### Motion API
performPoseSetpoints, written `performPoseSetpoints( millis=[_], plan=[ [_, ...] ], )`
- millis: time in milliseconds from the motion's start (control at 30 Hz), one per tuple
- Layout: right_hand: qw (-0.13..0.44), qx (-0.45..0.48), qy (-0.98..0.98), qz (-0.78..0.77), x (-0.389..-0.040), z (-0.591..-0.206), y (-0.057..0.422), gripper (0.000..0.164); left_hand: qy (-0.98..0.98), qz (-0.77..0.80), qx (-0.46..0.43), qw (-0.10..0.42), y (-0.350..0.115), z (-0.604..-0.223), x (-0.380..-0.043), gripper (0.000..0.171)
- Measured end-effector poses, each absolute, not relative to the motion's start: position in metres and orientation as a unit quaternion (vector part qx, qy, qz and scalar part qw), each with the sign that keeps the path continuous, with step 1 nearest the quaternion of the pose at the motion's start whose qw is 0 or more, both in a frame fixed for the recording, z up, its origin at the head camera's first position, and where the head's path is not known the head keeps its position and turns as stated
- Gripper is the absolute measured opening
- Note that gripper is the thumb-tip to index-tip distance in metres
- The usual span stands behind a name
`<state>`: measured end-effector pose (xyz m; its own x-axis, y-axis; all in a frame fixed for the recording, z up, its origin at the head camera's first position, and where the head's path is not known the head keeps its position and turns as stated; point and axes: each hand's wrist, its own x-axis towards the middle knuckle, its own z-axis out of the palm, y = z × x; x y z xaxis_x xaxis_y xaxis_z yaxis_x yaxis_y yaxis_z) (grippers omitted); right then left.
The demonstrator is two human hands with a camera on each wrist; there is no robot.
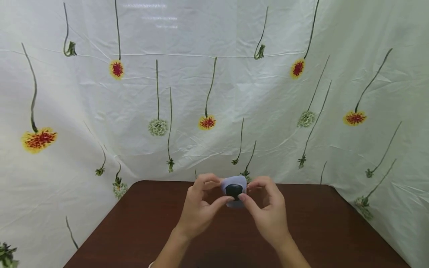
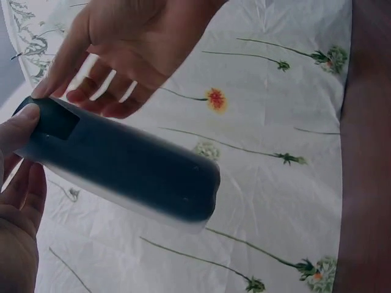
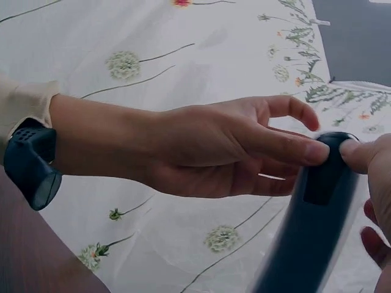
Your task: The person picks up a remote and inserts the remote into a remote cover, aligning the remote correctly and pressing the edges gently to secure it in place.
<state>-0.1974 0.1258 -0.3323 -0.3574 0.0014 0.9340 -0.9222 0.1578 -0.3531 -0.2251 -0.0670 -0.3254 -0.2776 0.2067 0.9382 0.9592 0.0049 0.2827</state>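
Note:
Both hands hold a long, smooth, bottle-like object up above the table. In the head view its end faces me, with a pale lavender rim round a black piece. My left hand grips it from the left, index finger at the upper edge and thumb on the black piece. From the other side, my right hand holds it with its thumb on the same piece. Both thumbs press close together there in the right wrist view, where the body looks dark blue. Its exact kind I cannot tell.
A dark brown table with rounded far corners lies beneath the hands. Behind it and along its sides hangs a white cloth printed with flowers. A dark device is strapped round the left wrist.

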Motion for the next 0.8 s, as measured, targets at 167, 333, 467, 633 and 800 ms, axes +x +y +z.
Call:
performPoseSetpoints(
  millis=[167,333,467,633,800],
  plan=[
    [0.323,0.361,-0.678,0.552,-0.198,-0.334,0.133,0.05,-0.595,-0.521,-0.511,0.337,-0.067,-0.325,-0.226,0.052],
    [0.357,0.394,-0.702,0.473,-0.2,-0.333,0.137,0.045,-0.577,-0.519,-0.545,0.316,-0.068,-0.323,-0.227,0.051],
    [0.421,0.427,-0.676,0.428,-0.201,-0.329,0.138,0.044,-0.561,-0.531,-0.564,0.293,-0.071,-0.321,-0.227,0.043],
    [0.46,0.462,-0.65,0.391,-0.203,-0.328,0.138,0.036,-0.568,-0.527,-0.557,0.3,-0.075,-0.317,-0.225,0.026],
    [0.479,0.46,-0.659,0.353,-0.202,-0.327,0.137,0.023,-0.588,-0.528,-0.538,0.292,-0.076,-0.313,-0.22,0.021]
  ],
)
